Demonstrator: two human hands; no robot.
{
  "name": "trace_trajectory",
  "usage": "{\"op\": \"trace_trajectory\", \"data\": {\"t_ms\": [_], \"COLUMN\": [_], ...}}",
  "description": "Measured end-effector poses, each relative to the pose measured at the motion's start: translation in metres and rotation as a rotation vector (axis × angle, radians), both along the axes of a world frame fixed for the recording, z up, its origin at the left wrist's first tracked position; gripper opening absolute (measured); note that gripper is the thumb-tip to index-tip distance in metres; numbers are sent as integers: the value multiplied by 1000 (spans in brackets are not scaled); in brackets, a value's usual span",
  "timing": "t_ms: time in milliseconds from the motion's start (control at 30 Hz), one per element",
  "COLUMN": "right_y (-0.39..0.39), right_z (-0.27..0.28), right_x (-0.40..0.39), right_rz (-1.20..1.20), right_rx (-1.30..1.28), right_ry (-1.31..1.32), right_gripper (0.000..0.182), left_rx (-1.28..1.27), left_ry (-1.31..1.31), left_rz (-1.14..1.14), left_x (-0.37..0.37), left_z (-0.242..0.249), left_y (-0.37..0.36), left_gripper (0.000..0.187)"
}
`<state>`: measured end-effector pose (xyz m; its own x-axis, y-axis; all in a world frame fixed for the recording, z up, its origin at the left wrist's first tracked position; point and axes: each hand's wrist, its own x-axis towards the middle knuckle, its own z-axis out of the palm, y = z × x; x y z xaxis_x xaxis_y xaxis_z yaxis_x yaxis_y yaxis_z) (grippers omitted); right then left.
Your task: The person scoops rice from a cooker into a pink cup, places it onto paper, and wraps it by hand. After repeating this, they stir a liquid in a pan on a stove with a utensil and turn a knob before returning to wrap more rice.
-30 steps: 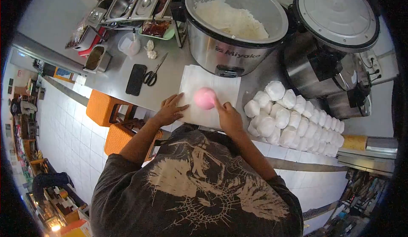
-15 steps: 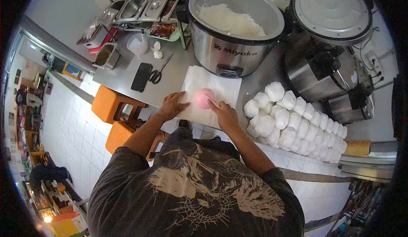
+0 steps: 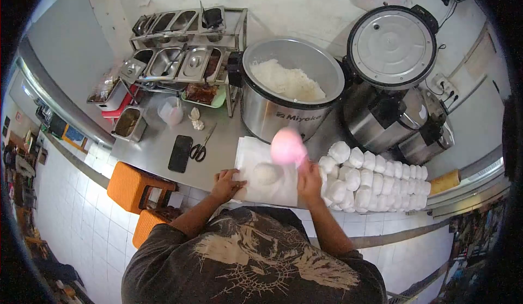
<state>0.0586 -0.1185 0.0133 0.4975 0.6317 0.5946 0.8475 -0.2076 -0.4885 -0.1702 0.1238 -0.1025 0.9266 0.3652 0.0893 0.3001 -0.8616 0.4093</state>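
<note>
A rounded mound of white rice (image 3: 265,174) sits on a stack of white wrapping paper (image 3: 251,151) at the counter's front edge. My right hand (image 3: 310,184) is closed around the handle of a pink scoop (image 3: 289,146), its round bowl raised above the paper's right side and slightly blurred. At the paper's left edge rests my left hand (image 3: 226,186), thumb and fingers apart and touching the sheet. Behind the paper stands a large Miyako rice cooker (image 3: 259,113), uncovered, with loose white rice (image 3: 286,80) inside.
Several white wrapped bundles (image 3: 370,181) are piled at the right. A black phone (image 3: 180,153) and scissors (image 3: 200,149) lie to the left. Metal food pans (image 3: 165,62) fill a rack behind. Another cooker (image 3: 376,120) stands at the back right. Orange stools (image 3: 133,187) are below the counter.
The pink scoop has lifted off the paper and moved up and right in my right hand, exposing the rice mound. My left hand stays at the paper's left edge. The view has tilted upward.
</note>
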Motion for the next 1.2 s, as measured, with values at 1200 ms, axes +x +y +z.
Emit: {"op": "trace_trajectory", "data": {"t_ms": [1200], "right_y": [18], "right_z": [-86], "right_x": [-62], "right_rz": [-11], "right_rx": [-188], "right_ry": [304], "right_gripper": [10], "left_rx": [173], "left_ry": [-23], "left_rz": [-196], "left_x": [27], "left_z": [25], "left_y": [-28], "left_gripper": [59]}}
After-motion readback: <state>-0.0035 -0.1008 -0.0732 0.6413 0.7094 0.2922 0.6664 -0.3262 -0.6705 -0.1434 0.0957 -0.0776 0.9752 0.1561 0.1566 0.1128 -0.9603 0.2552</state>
